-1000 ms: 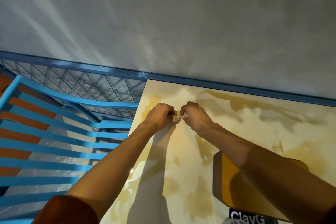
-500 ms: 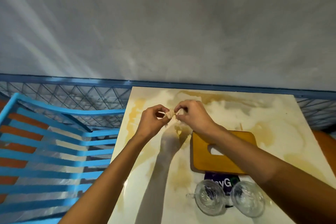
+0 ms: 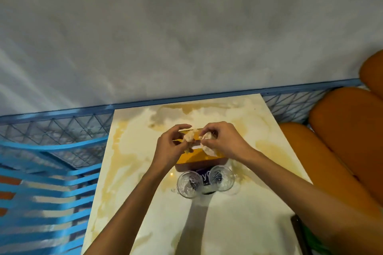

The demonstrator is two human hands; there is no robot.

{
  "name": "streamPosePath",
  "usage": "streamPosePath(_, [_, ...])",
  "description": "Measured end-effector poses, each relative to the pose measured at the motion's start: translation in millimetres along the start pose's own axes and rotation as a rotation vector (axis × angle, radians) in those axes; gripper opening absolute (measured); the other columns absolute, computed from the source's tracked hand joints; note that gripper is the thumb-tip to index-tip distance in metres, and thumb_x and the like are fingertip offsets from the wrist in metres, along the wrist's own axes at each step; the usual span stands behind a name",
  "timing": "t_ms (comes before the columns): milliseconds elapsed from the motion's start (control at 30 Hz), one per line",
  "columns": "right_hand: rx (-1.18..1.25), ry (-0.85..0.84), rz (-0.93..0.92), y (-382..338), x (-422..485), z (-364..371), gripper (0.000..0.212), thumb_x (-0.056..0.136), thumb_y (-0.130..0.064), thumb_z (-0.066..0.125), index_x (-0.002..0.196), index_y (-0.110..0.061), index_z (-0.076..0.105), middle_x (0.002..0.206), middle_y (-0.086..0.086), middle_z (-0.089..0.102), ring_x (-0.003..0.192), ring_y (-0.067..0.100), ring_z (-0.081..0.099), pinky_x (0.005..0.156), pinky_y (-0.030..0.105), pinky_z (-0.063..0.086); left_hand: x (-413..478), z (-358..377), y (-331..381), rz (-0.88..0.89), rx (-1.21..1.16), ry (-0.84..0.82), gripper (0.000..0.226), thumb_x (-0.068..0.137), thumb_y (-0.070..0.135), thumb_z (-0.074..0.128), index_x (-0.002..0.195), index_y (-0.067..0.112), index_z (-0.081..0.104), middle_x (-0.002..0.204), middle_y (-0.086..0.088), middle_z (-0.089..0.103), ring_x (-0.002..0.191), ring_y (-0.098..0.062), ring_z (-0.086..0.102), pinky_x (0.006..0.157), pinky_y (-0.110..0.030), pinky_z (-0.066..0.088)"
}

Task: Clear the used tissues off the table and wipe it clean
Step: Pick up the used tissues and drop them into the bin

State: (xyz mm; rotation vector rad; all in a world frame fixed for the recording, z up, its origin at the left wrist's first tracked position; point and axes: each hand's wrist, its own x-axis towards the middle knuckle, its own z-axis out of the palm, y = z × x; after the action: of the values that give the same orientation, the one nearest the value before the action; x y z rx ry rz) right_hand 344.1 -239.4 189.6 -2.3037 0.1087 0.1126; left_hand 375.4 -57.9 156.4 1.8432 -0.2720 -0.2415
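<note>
Both my hands are raised over the middle of the cream marble-patterned table (image 3: 132, 151). My left hand (image 3: 172, 149) pinches a crumpled whitish tissue (image 3: 189, 137) between thumb and fingers. My right hand (image 3: 223, 141) grips another crumpled tissue piece (image 3: 208, 149). The two wads sit close together, and a thin strand seems to join them. Directly under the hands lies an orange tissue box (image 3: 199, 157), partly hidden by them.
Two clear glasses (image 3: 189, 185) (image 3: 220, 178) stand just in front of the box, with a dark purple printed item (image 3: 204, 178) between them. A blue slatted chair (image 3: 41, 182) is at the left, orange cushions (image 3: 342, 141) at the right, a blue mesh rail (image 3: 62, 126) behind.
The view has pulled back and swung right, bringing glasses and cushions into sight. My hands moved from the table's far left part to above the orange box, and the tissue now shows as two wads.
</note>
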Motion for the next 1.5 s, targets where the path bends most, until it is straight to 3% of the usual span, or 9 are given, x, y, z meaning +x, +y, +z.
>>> streamPosePath(167, [0.017,0.037,-0.007,32.3,-76.2,-35.5,0.009,0.082,-0.021,0.074,0.090,-0.024,0.073,0.086,-0.009,0.067,0.067,-0.003,0.055,0.054,0.007,0.039,-49.8,52.4,24.0,0.017,-0.014,-0.061,0.008,0.088,0.023,0.070,0.092,0.027,0.075,0.091,0.007,0.074,0.078,-0.017,0.071,0.065,-0.029,0.058])
streamPosePath(333, [0.096,0.094,0.081,82.4,-164.7,-63.8,0.009,0.083,-0.021,0.073,0.091,-0.022,0.075,0.086,-0.008,0.071,0.074,0.008,0.063,0.068,0.028,0.055,-109.9,122.6,45.1,0.050,0.004,-0.134,0.010,0.091,0.018,0.066,0.087,0.025,0.073,0.081,0.004,0.074,0.071,-0.017,0.070,0.062,-0.030,0.055])
streamPosePath(500, [0.128,0.153,0.140,136.6,-258.3,-91.6,0.007,0.084,-0.025,0.072,0.091,-0.023,0.075,0.088,-0.010,0.071,0.078,0.004,0.062,0.067,0.023,0.052,-172.3,198.8,57.4,0.005,0.009,-0.287,0.010,0.088,0.030,0.068,0.084,0.023,0.073,0.073,-0.005,0.073,0.067,-0.021,0.071,0.058,-0.030,0.050])
streamPosePath(633, [0.204,0.233,0.211,191.7,-341.9,-108.1,0.001,0.085,-0.024,0.072,0.086,-0.025,0.073,0.060,-0.008,0.056,0.050,0.004,0.042,0.049,0.022,0.031,-224.3,271.5,60.5,-0.008,0.033,-0.385,0.008,0.089,0.029,0.070,0.083,0.025,0.074,0.067,0.001,0.070,0.063,-0.020,0.066,0.059,-0.035,0.048])
streamPosePath(767, [0.299,0.326,0.377,256.2,-420.7,-130.2,0.005,0.085,-0.021,0.073,0.090,-0.021,0.074,0.059,0.010,0.058,0.053,0.011,0.048,0.052,0.028,0.034,-278.6,356.2,71.4,0.023,0.025,-0.554,0.010,0.091,0.021,0.066,0.084,0.024,0.071,0.073,0.003,0.069,0.064,-0.012,0.064,0.060,-0.029,0.050])
streamPosePath(833, [0.309,0.369,0.475,285.0,-455.9,-134.1,0.010,0.083,-0.012,0.073,0.090,-0.019,0.073,0.059,0.003,0.060,0.053,0.008,0.052,0.052,0.026,0.040,-303.3,393.4,74.5,0.018,-0.003,-0.658,0.009,0.093,0.021,0.063,0.088,0.018,0.070,0.077,0.002,0.069,0.067,-0.014,0.065,0.058,-0.026,0.051])
streamPosePath(1167, [0.283,0.445,0.895,419.1,-570.2,-89.7,0.028,0.082,-0.002,0.068,0.083,-0.030,0.070,0.084,0.003,0.072,0.070,0.014,0.067,0.070,0.031,0.056,-353.8,546.6,-8.8,-0.237,0.176,-0.875,0.011,0.081,0.018,0.059,0.088,0.014,0.068,0.070,-0.002,0.068,0.064,-0.021,0.066,0.060,-0.041,0.055])
streamPosePath(1267, [0.297,0.393,0.962,454.2,-577.5,-77.4,0.021,0.086,-0.007,0.067,0.088,-0.028,0.070,0.087,0.000,0.070,0.074,0.010,0.064,0.073,0.030,0.055,-345.8,579.9,-42.4,-0.308,0.304,-0.869,0.018,0.075,0.024,0.060,0.086,0.012,0.068,0.078,-0.008,0.071,0.071,-0.029,0.069,0.066,-0.049,0.059])
streamPosePath(1500, [0.322,0.339,1.069,511.2,-574.5,-49.2,0.015,0.088,-0.011,0.065,0.097,-0.021,0.070,0.094,0.003,0.068,0.084,0.016,0.064,0.073,0.024,0.048,-338.8,638.0,-99.2,-0.564,0.314,-0.805,0.015,0.084,-0.003,0.058,0.088,0.010,0.064,0.099,-0.017,0.068,0.097,-0.038,0.067,0.085,-0.051,0.056])
